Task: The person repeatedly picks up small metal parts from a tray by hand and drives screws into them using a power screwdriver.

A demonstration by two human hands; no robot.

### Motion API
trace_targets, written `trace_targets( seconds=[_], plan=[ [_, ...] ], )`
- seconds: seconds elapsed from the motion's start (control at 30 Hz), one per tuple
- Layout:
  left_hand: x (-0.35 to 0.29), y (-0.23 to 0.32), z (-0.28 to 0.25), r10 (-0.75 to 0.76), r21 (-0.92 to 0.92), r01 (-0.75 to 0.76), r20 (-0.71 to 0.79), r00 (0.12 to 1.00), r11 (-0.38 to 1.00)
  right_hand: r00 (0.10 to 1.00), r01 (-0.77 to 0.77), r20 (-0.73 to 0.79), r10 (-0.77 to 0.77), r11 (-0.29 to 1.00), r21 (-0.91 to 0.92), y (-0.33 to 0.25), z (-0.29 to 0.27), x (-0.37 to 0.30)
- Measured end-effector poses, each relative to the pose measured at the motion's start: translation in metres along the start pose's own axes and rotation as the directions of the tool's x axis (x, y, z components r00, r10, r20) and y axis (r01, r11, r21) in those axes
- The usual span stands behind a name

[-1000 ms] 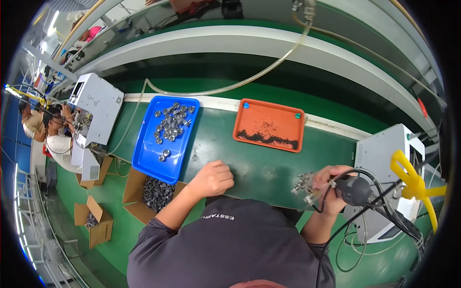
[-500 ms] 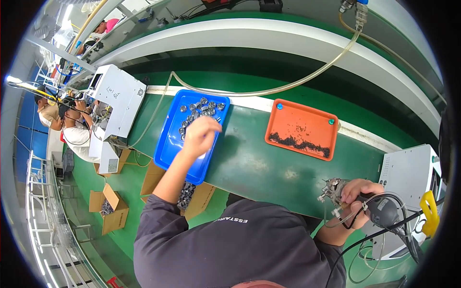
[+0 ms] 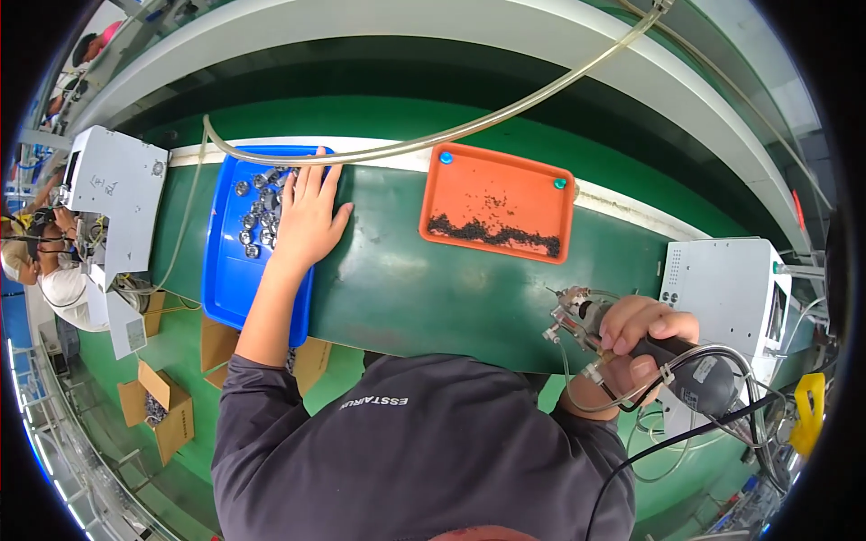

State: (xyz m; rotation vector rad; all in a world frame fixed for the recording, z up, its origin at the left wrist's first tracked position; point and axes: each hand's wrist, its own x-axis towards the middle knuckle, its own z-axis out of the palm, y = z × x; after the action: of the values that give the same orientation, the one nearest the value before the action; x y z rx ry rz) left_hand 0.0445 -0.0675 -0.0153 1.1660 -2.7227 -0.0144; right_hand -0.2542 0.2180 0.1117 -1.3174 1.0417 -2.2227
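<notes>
My left hand (image 3: 309,216) reaches over the right side of a blue tray (image 3: 236,299), fingers stretched out and slightly spread. Its fingertips lie at the tray's far right rim. Beside the fingers, several small round silvery metal parts (image 3: 251,222) sit in the tray; the hand hides some of them. At the right, my right hand (image 3: 642,332) is wrapped around a black-bodied handheld power screwdriver (image 3: 708,380). A metal head (image 3: 574,316) with fittings and clear tubing sticks out from the tool toward the left, above the green bench.
An orange tray (image 3: 492,185) with many tiny dark pieces (image 3: 496,234) lies at mid-bench. Grey machine boxes stand left (image 3: 122,194) and right (image 3: 722,279). A clear hose (image 3: 406,149) arches over the far edge. Cardboard boxes (image 3: 171,424) stand below; another person (image 3: 68,293) works far left.
The whole view has shifted, so trays and bench appear further left. My left hand has gone from curled fingers above the blue tray to stretched fingers by its right rim. The right hand keeps its hold.
</notes>
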Motion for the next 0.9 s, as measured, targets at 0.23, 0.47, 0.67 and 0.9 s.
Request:
trace_targets(
  seconds=[0.23,0.47,0.67,0.9],
  plan=[
    [-0.001,0.016,-0.002,0.049,-0.003,-0.049,-0.059,0.997,0.999,0.99,-0.078,0.119,0.074,0.996,0.031,-0.013,0.008,0.025],
    [-0.004,0.005,0.005,0.02,0.125,-0.013,-0.054,0.998,0.992,0.971,0.017,0.239,-0.013,1.0,-0.015,-0.004,0.012,0.049],
    [0.022,-0.012,-0.01,0.015,-0.144,-0.029,-0.095,0.995,0.989,0.988,0.059,0.145,-0.059,0.998,0.003,-0.002,-0.003,0.047],
    [0.131,-0.163,0.05,-0.249,-0.346,0.159,-0.232,0.94,0.925,0.987,0.061,0.153,-0.052,0.997,-0.051,0.003,-0.002,0.048]
  ],
)
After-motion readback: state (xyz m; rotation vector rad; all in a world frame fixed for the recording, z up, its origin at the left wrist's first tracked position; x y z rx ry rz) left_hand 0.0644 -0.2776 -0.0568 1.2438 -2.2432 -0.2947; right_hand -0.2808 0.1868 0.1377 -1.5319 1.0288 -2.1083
